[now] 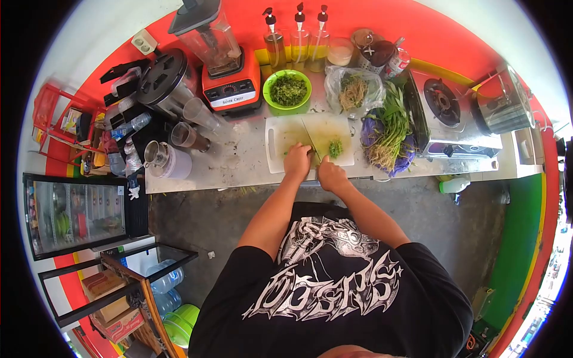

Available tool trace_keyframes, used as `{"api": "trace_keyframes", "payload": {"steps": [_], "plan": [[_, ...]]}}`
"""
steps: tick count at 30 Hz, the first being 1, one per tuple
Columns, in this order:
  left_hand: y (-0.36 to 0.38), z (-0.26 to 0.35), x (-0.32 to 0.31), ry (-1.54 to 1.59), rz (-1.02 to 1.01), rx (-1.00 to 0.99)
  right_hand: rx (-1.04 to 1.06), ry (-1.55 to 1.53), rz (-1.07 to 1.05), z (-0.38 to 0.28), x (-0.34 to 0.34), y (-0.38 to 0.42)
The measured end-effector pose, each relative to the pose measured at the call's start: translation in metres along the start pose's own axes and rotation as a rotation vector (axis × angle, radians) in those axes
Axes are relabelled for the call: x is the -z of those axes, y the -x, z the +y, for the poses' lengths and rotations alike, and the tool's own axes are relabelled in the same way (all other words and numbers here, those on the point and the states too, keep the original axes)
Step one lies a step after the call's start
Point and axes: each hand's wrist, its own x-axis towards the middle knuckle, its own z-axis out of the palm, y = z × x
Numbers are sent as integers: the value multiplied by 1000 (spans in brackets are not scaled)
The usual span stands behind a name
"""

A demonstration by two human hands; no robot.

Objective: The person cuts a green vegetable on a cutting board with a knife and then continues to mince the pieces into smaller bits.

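My right hand (332, 176) is closed around the handle of a knife (309, 136), whose blade points away from me over the white cutting board (273, 156). Just left of the blade, my left hand (298, 161) rests on the board with its fingers curled together. Whatever it may hold is hidden under the fingers. A small heap of chopped greens (335, 148) lies on the board to the right of the knife. Behind the board stands a lime-green bowl (286, 110) filled with chopped greens (289, 89).
Right of the board, leafy greens with roots (391, 128) lie on purple wrapping, near a clear plastic bag (356, 95). Further right are a gas stove (443, 110) and a metal pot (504, 101). An orange blender (230, 89) and a dark-filled cup (190, 138) stand left. Pump bottles (299, 45) line the wall.
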Motion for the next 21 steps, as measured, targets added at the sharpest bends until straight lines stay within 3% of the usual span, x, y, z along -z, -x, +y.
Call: {"api": "trace_keyframes", "payload": {"steps": [21], "plan": [[9, -9, -13, 73, 77, 38, 45, 66, -51, -1, 10, -9]]}}
